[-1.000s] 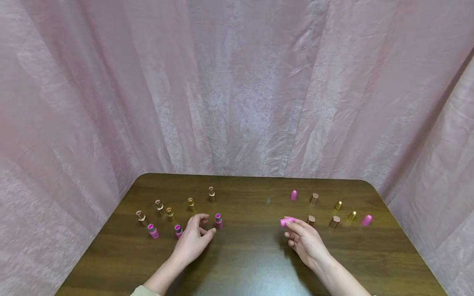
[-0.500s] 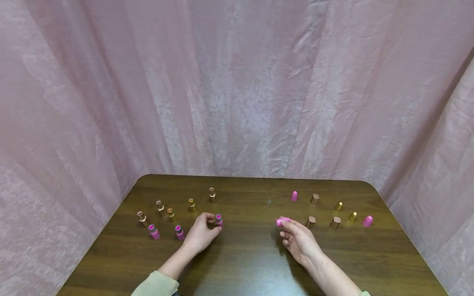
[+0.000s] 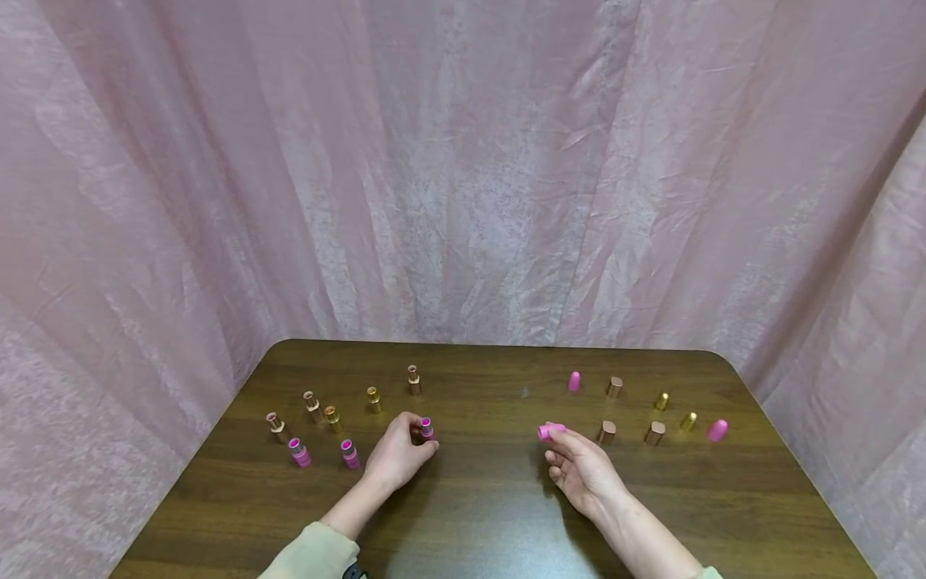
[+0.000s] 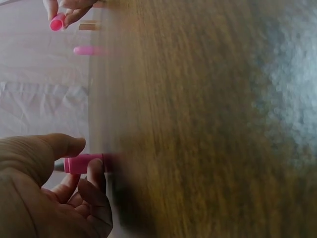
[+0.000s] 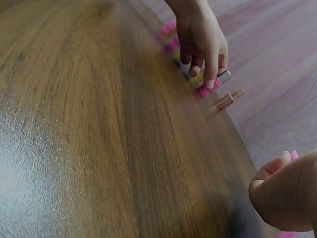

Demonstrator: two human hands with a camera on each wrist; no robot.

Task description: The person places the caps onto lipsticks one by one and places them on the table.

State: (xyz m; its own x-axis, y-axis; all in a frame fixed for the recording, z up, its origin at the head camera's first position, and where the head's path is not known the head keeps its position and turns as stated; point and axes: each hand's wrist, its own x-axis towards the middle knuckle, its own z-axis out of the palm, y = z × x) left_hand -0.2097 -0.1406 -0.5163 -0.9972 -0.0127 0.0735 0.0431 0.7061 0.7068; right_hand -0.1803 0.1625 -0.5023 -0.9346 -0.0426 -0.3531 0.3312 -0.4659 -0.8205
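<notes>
Grip of the right hand (image 3: 584, 474): pinches a pink lipstick cap (image 3: 550, 432), held on its side, mouth turned toward the left hand (image 3: 398, 457). Left grip curled round a pink lipstick tube (image 3: 427, 429), upright on the bench (image 3: 485, 507); pressure of the thumb cannot be told. Bench: brown wood grain, rounded far corners, pale glare at the near middle, a small light mark (image 3: 524, 392) between the two groups. Left side, standing: two more pink tubes (image 3: 350, 454), two gold tubes (image 3: 374, 400), three rose-gold tubes (image 3: 414, 380). Right side, standing: two pink bullet-shaped caps (image 3: 718, 431), two gold caps (image 3: 689, 422), three faceted rose-gold caps (image 3: 654, 434). Room: crushed pink curtain (image 3: 470, 177) hangs in loose folds behind the bench and down both sides, sheen patchy. Pale green sleeve (image 3: 313, 551) on the left arm; dark band (image 3: 354, 571) at its cuff.
</notes>
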